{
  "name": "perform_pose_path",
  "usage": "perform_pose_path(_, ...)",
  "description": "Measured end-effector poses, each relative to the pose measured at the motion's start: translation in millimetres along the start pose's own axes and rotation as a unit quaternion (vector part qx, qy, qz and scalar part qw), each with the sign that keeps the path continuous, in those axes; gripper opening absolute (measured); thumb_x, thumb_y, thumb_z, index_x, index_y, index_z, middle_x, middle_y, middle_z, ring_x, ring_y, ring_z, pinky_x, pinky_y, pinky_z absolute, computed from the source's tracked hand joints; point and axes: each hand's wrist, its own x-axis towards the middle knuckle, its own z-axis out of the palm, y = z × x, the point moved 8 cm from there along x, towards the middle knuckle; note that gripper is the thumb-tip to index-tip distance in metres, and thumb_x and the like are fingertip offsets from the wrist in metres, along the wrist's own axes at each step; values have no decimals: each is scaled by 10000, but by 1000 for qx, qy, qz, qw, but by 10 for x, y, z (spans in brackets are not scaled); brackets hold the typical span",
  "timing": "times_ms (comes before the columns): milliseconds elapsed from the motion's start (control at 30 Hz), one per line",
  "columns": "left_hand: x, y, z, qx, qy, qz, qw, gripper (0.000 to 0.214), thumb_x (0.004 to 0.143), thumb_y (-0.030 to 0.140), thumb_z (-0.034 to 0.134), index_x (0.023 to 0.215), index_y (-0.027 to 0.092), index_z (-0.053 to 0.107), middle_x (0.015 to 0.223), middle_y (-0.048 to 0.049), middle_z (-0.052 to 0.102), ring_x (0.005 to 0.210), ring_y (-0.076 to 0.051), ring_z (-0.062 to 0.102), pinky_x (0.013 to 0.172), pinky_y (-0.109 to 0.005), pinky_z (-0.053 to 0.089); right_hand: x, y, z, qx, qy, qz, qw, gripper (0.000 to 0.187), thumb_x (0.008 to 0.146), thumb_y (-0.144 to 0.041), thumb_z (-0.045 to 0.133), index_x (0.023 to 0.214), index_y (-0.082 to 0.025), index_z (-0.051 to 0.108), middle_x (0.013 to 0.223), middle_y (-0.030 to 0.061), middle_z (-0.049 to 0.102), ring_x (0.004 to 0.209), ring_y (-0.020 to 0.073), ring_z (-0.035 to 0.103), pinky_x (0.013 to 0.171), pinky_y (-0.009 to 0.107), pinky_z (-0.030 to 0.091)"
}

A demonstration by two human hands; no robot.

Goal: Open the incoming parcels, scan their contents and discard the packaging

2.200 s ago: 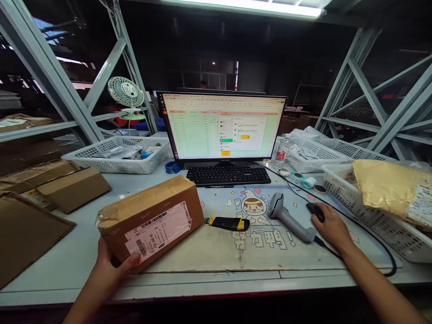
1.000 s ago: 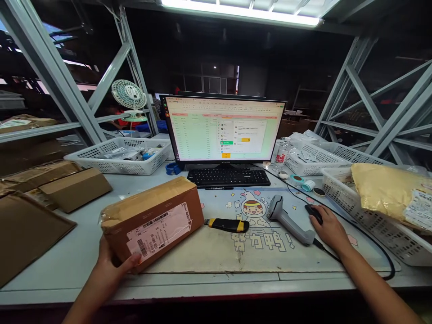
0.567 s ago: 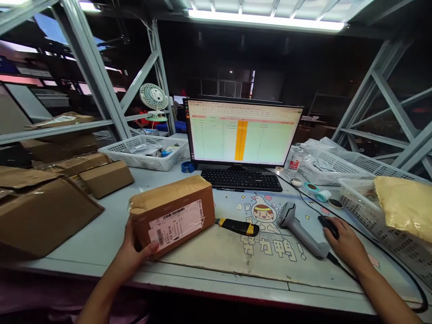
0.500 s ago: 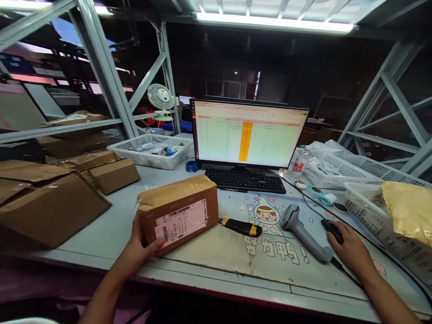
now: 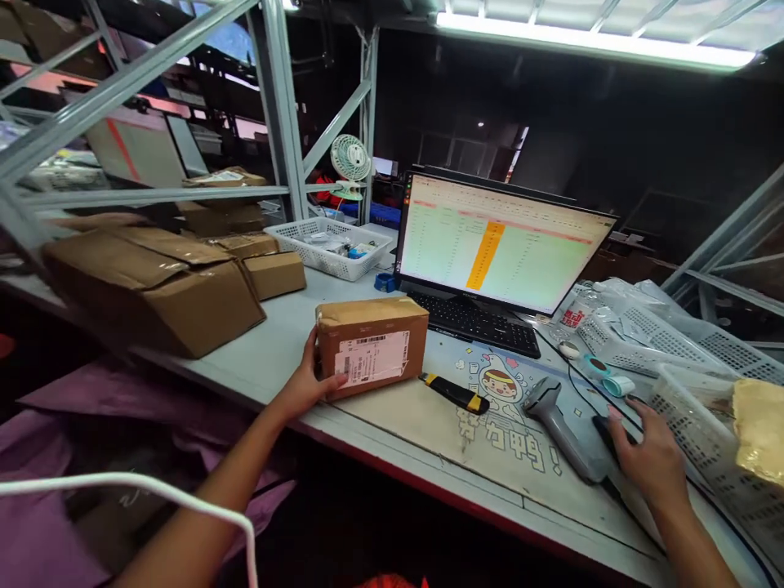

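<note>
A small brown cardboard box (image 5: 416, 339) with a white shipping label stands on the desk, its left end gripped by my left hand (image 5: 312, 380), thumb across the front. Beside its lower right corner lies a black and yellow utility knife (image 5: 454, 394). At the right, my right hand (image 5: 655, 453) is just beside the black computer mouse (image 5: 605, 433), thumb and fingers apart; whether it still touches the mouse is hard to see. A grey barcode scanner (image 5: 567, 437) lies to the left of the mouse.
A monitor (image 5: 450, 245) showing a spreadsheet stands behind a black keyboard (image 5: 483, 322). Larger cardboard boxes (image 5: 202, 314) sit at the left. White plastic baskets stand at the back (image 5: 306, 249) and right (image 5: 692, 416). A white cord (image 5: 140, 482) crosses the lower left foreground.
My view has turned left, so the scene sits further right. My right hand has shifted off the top of the mouse and its fingers have spread. My left hand keeps its grip on the box.
</note>
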Motion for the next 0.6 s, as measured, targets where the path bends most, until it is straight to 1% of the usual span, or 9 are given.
perform_pose_path(33,1,2,8,-4,-5,2,1000,1408,740,661,879,1754,192,22,1714,-244,378,1595,-428,398,1327,-585,323,55,-193,17,6,-20,-13,1000,591,1010,-615,495,1404,-198,632,1384,196,683,1284,406,659,1120,562,520)
perform_pose_path(100,-1,10,20,-14,-10,9,1000,1402,756,652,876,1753,188,6,1715,-238,377,1596,-433,390,1336,-601,298,107,-575,135,-1,-82,-37,996,595,1013,-634,485,1391,-204,645,1356,183,704,1205,395,690,1070,542,542)
perform_pose_path(167,-6,29,36,-21,-7,18,1000,1415,757,655,881,1750,195,-16,1715,-229,379,1607,-431,367,1346,-609,268,88,-893,296,-22,-139,-48,989,618,1013,-643,472,1398,-193,650,1367,188,703,1195,406,688,1028,546,553)
perform_pose_path(233,-10,47,72,-23,-8,22,999,1432,758,652,892,1747,217,-48,1718,-212,382,1628,-418,331,1357,-609,240,35,-1165,435,-27,-169,-57,984,613,1021,-622,464,1391,-175,659,1353,196,708,1183,410,684,1005,549,560)
perform_pose_path(333,-16,87,134,-29,-15,29,999,1462,754,627,912,1741,219,-86,1756,-209,320,1652,-404,281,1370,-598,207,-69,-1659,591,14,-185,-114,976,547,1041,-541,469,1384,-162,664,1325,198,715,1200,403,671,1062,566,537)
perform_pose_path(400,-23,119,149,-28,-23,42,998,1483,746,596,930,1741,191,-92,1786,-228,243,1656,-409,265,1374,-592,192,-151,-2050,689,39,-199,-159,966,526,1050,-499,493,1426,-162,639,1400,202,681,1292,409,628,1133,587,492)
perform_pose_path(467,-31,130,131,-16,-36,51,998,1493,734,559,954,1744,165,-72,1792,-246,211,1648,-417,281,1374,-590,187,-246,-2425,835,52,-245,-179,951,557,1049,-479,538,1496,-150,588,1509,210,612,1390,410,568,1184,579,453)
perform_pose_path(533,-39,106,105,-3,-65,51,997,1482,724,526,975,1750,159,-31,1774,-253,262,1632,-413,319,1370,-588,202,-340,-2725,1017,58,-318,-171,931,583,1037,-437,583,1533,-130,558,1528,229,588,1406,416,556,1189,569,441)
perform_pose_path(600,-44,62,89,-9,-108,41,993,1455,717,515,985,1753,164,24,1723,-246,376,1610,-401,369,1359,-588,238,-385,-2923,1152,65,-375,-156,912,534,1026,-342,583,1518,-134,582,1461,230,632,1354,415,592,1171,569,438)
